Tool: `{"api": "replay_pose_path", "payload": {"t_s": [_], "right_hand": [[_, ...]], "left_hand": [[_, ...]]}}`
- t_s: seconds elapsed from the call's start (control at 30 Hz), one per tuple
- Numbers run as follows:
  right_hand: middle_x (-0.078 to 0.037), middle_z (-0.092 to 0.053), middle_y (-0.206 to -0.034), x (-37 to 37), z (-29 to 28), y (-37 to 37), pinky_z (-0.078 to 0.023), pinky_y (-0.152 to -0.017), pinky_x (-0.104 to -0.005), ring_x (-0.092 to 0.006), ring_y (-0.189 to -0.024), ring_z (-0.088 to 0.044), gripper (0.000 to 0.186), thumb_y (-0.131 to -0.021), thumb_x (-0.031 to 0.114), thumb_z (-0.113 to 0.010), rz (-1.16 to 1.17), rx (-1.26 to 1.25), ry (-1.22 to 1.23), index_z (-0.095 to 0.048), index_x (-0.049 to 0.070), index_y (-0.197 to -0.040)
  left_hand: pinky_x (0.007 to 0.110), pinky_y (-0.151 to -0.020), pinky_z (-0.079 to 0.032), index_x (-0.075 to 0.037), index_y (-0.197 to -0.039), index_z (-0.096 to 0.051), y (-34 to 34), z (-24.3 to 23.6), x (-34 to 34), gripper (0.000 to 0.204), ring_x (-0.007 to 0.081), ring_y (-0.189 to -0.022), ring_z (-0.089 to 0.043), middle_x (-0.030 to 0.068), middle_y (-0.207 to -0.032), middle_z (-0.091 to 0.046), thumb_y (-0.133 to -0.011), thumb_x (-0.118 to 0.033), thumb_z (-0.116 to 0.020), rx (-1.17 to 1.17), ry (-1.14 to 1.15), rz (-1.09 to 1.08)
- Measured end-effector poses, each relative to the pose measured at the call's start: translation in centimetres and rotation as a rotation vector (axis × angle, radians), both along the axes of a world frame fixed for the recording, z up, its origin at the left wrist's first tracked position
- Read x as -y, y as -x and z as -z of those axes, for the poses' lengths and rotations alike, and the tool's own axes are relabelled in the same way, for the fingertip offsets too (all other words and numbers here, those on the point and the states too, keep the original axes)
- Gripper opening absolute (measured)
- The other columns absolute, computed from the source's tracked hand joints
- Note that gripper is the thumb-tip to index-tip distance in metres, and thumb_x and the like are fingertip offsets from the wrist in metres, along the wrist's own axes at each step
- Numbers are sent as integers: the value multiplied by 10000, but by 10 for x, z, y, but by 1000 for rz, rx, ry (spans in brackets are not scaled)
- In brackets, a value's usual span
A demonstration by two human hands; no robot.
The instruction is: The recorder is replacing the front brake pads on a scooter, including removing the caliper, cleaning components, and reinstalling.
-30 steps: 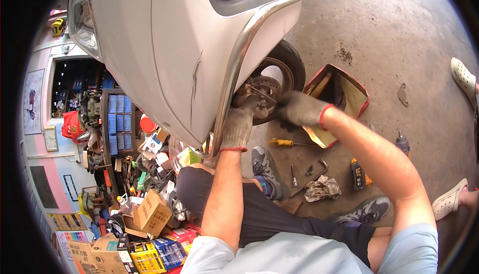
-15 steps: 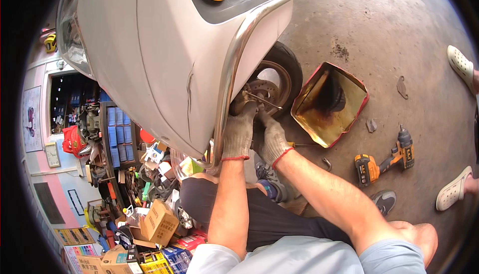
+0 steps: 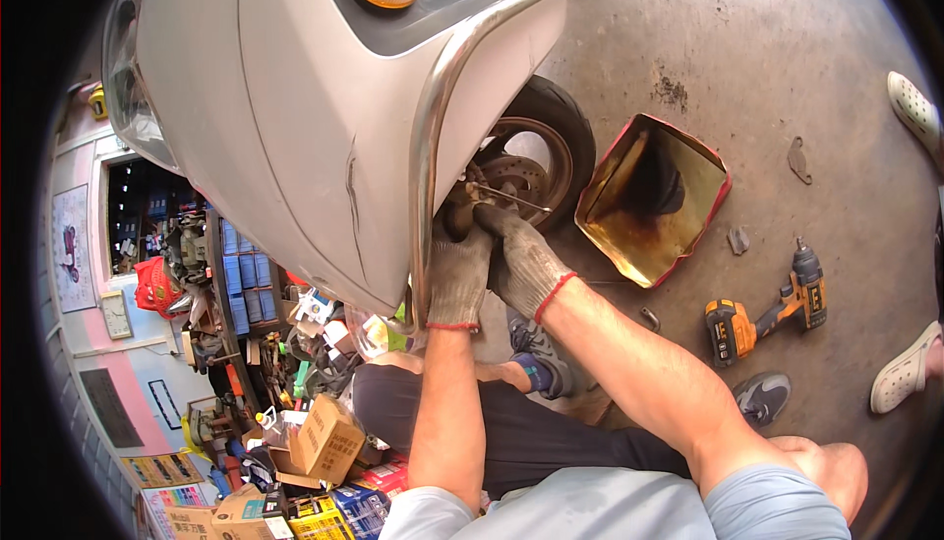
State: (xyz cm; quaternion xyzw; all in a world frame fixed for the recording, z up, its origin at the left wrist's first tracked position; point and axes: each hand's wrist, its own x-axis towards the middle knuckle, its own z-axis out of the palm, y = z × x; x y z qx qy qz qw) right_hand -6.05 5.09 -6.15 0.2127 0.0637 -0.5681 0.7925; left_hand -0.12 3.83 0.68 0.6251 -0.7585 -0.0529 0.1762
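Both my hands wear grey knit gloves with red cuffs and work beside the front wheel (image 3: 568, 127) of a pale scooter-like vehicle (image 3: 305, 97). My left hand (image 3: 460, 279) reaches up under the chrome guard bar (image 3: 425, 147), its fingers bent around a dark part by the wheel hub and partly hidden. My right hand (image 3: 529, 263) meets it there, fingers curled in close to the same part. What they pinch is hidden. A thin metal rod (image 3: 516, 198) sticks out just above the fingertips, in front of the brake disc (image 3: 513, 178).
A cut-open metal can (image 3: 629, 235), dark-stained inside, lies right of the wheel. Farther right are a yellow-black cordless impact wrench (image 3: 772, 306) and a flat metal piece (image 3: 799, 160). Another person's clogs (image 3: 905, 368) show at the right edge. Cartons (image 3: 327, 439) and clutter fill the lower left.
My right hand has moved left and inward, its fingers now against the left hand's. The whole view has shifted slightly, with the vehicle a little farther left.
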Motion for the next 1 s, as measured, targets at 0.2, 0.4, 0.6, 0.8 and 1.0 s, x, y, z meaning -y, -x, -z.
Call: {"api": "replay_pose_path", "payload": {"t_s": [0.2,0.4,0.6,0.8,1.0], "right_hand": [[-119,-645,-1164,2,-6,-2,-597,-784,-379,-233,-960,-675,318,-964,119,-583,62,-229,-5,-535,63,-1274],[-113,-681,-973,-7,-26,4,-573,-577,-361,-253,-846,-694,270,-971,182,-637,-48,-111,-146,-570,75,-1209],[-110,-683,-1071,10,-4,-35,-592,-667,-393,-241,-848,-667,394,-878,206,-751,142,151,-203,-626,52,-1218],[-98,-694,-1082,3,-10,-25,-581,-620,-440,-285,-890,-707,261,-955,189,-665,166,-21,-259,-619,100,-1195],[-153,-643,-1221,-2,-27,13,-550,-918,-608,-361,-1097,-656,361,-989,237,-595,253,156,-178,-546,79,-1310]], "left_hand": [[350,-940,-502,49,-1309,-526,-40,22,-32,508,224,-1120,-596,123,-1223,-610,-828,-98,-594,-595,-292,57],[333,-929,-479,-150,-1361,-546,-66,52,-9,437,184,-1081,-588,39,-1320,-595,-951,-296,-574,-1181,-69,-689],[334,-921,-480,-162,-1357,-553,-55,46,38,424,178,-1079,-589,31,-1309,-602,-960,-310,-569,-1158,-86,-658],[335,-913,-482,-175,-1353,-561,-61,46,41,412,172,-1076,-591,24,-1299,-609,-968,-324,-564,-1115,-90,-651],[336,-904,-484,-188,-1348,-568,-70,49,40,401,165,-1073,-592,16,-1288,-616,-977,-338,-559,-1070,-50,-694]]}}
